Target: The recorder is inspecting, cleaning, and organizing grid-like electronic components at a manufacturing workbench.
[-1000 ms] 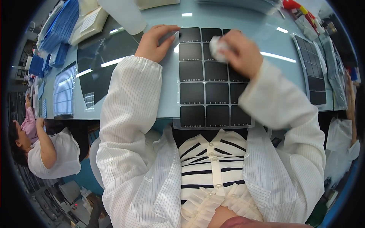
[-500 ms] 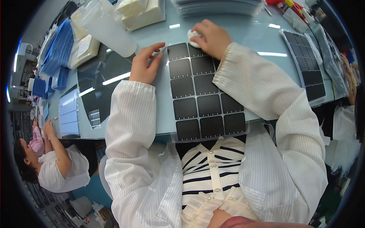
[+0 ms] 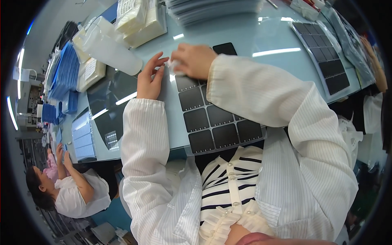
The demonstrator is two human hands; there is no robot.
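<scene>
Right hand [image 3: 195, 60] closes its fingers round a small crumpled white wipe [image 3: 174, 65], pressing it onto the far left corner of a flat panel of dark square cells set in a pale grey grid [image 3: 212, 118]. Left hand [image 3: 150, 77] lies open and flat, fingers spread, steadying the panel's left edge and holding nothing. The panel rests on a pale blue glossy worktable [image 3: 261, 45], its near end hanging just over the table's front edge above the person's lap. By the look of it, the step in hand is wiping the panel's surface cell by cell; the far corner is being rubbed, and the nearer cells call for the wipe to be drawn back toward the body while the flat hand keeps the sheet from sliding.

A second dark cell panel [image 3: 322, 57] lies well apart to the right. A translucent plastic bottle [image 3: 108, 45] lies on its side near the left hand, with blue stacked trays [image 3: 65, 77] beyond. A seated co-worker in white [image 3: 69, 192] works at lower left.
</scene>
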